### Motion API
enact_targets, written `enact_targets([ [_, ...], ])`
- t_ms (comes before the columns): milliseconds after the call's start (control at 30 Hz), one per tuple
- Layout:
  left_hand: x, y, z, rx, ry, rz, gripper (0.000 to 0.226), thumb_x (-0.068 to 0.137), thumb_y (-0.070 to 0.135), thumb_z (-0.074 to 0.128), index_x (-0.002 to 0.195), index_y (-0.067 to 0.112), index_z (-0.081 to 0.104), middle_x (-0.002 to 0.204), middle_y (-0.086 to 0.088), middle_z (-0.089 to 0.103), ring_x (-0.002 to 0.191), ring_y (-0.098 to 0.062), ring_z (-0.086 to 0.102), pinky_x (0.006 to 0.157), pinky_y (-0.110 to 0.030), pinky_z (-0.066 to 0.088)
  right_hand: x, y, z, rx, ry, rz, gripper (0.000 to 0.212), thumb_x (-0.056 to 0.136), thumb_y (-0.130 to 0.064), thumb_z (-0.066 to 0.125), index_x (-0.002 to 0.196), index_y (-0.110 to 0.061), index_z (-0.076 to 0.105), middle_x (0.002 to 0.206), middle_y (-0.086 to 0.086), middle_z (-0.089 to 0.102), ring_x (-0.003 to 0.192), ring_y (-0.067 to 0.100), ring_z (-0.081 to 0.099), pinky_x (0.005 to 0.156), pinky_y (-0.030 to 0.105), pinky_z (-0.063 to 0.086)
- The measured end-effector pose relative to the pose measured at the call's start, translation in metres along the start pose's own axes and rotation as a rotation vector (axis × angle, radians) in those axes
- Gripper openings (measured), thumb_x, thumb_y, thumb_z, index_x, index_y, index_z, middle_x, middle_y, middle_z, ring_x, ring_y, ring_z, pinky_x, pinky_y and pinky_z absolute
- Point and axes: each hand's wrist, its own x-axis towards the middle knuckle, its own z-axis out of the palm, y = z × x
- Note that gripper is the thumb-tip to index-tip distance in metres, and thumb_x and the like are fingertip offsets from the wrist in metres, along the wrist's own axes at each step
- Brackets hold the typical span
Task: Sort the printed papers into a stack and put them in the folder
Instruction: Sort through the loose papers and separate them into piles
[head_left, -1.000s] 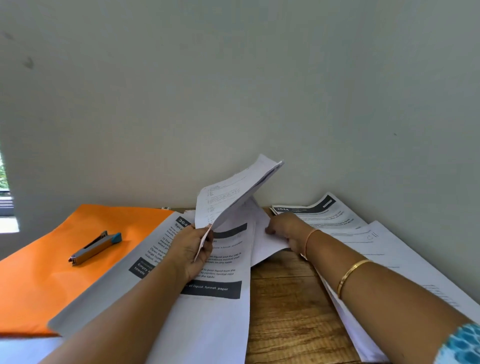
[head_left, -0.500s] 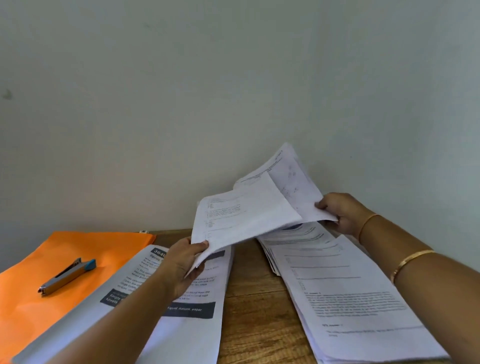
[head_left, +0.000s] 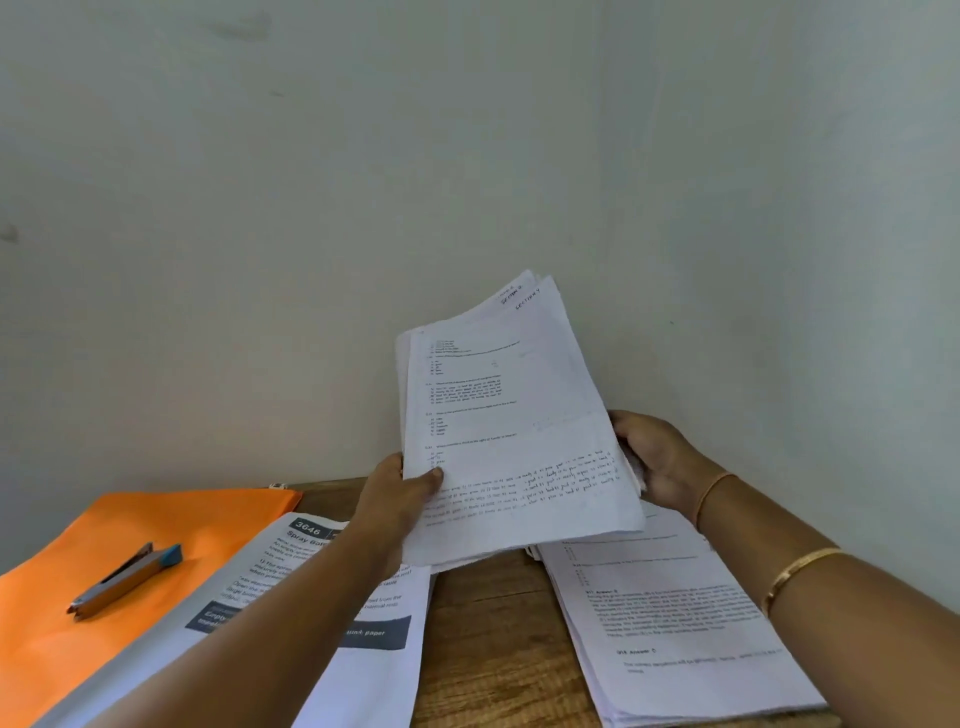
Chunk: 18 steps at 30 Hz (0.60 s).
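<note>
Left hand (head_left: 397, 501) and right hand (head_left: 662, 462) hold the sheaf (head_left: 511, 415) up by its sides, fingers (head_left: 427, 476) clamped on it, likely to square it.

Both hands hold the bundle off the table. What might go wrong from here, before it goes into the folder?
1. The held bundle is fanned, with uneven edges. The left-hand grip and right-hand grip hold it only at its lower sides, so loose sheets may slide out.
2. The stapler lies on the orange folder and the printed sheets lie over its right edge. Both will likely hinder opening it.
</note>
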Motion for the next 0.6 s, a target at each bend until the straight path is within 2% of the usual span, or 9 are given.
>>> enact_targets([
  [100,-0.001,-0.001,0.006,0.085,0.087,0.132,0.020,0.095,0.014,0.054,0.112,0.020,0.045,0.104,0.002,0.056,0.089,-0.018,0.058,0.063,-0.026,0.047,0.000,-0.003,-0.002,0.096,0.027,-0.020,0.046,0.097,-0.049,0.043,0.102,-0.010,0.065,0.091,0.011,0.069,0.081,0.029,0.064,0.071,0.037,0.051],
  [133,-0.003,-0.002,0.008,0.117,0.104,0.180,0.020,0.096,0.013,0.052,0.110,0.022,0.042,0.103,0.003,0.054,0.086,-0.015,0.056,0.060,-0.023,0.045,-0.002,-0.006,-0.001,0.050,-0.003,-0.033,0.046,0.095,-0.053,0.043,0.102,-0.013,0.064,0.093,0.009,0.069,0.084,0.026,0.064,0.071,0.034,0.051],
  [167,-0.004,-0.003,0.011,0.146,0.113,0.225,0.020,0.096,0.013,0.050,0.110,0.023,0.040,0.102,0.004,0.053,0.082,-0.011,0.055,0.058,-0.020,0.043,-0.006,-0.008,0.001,-0.037,-0.031,-0.056,0.039,0.095,-0.050,0.046,0.104,-0.015,0.064,0.097,0.007,0.069,0.088,0.024,0.064,0.073,0.033,0.050],
  [233,-0.008,-0.005,0.016,0.183,0.118,0.294,0.018,0.097,0.013,0.048,0.109,0.023,0.038,0.099,0.007,0.053,0.077,-0.006,0.054,0.056,-0.018,0.043,-0.013,-0.011,0.006,-0.246,-0.013,-0.159,0.016,0.097,-0.024,0.053,0.108,-0.014,0.060,0.111,0.007,0.066,0.096,0.023,0.062,0.082,0.033,0.050],
  [300,-0.011,-0.006,0.023,0.161,0.113,0.340,0.016,0.097,0.012,0.047,0.108,0.020,0.038,0.095,0.008,0.053,0.077,-0.003,0.055,0.055,-0.016,0.044,-0.016,-0.014,0.009,-0.387,0.117,-0.316,0.018,0.094,-0.005,0.048,0.107,-0.015,0.056,0.110,0.006,0.063,0.094,0.023,0.059,0.083,0.032,0.049],
  [400,-0.014,-0.004,0.030,0.153,0.097,0.388,0.017,0.097,0.010,0.047,0.108,0.017,0.035,0.098,0.006,0.052,0.079,-0.004,0.055,0.055,-0.015,0.045,-0.025,-0.019,0.009,-0.386,0.209,-0.481,0.021,0.095,-0.004,0.044,0.108,-0.016,0.055,0.101,0.001,0.060,0.091,0.021,0.057,0.081,0.032,0.048],
  [500,-0.014,-0.007,0.033,0.153,0.053,0.386,0.028,0.095,0.015,0.052,0.112,0.020,0.031,0.107,0.003,0.052,0.090,-0.014,0.057,0.061,-0.017,0.047,-0.034,-0.006,0.002,-0.281,0.241,-0.470,0.015,0.094,-0.006,0.048,0.103,-0.016,0.053,0.097,0.001,0.060,0.086,0.019,0.059,0.079,0.035,0.050],
  [600,-0.017,-0.013,0.036,0.170,0.003,0.379,0.041,0.094,0.020,0.053,0.125,0.022,0.026,0.113,0.003,0.051,0.095,-0.015,0.058,0.057,-0.012,0.047,-0.042,0.023,0.000,-0.228,0.253,-0.457,0.016,0.095,-0.013,0.052,0.110,-0.018,0.047,0.097,-0.005,0.057,0.084,0.011,0.057,0.069,0.024,0.048],
])
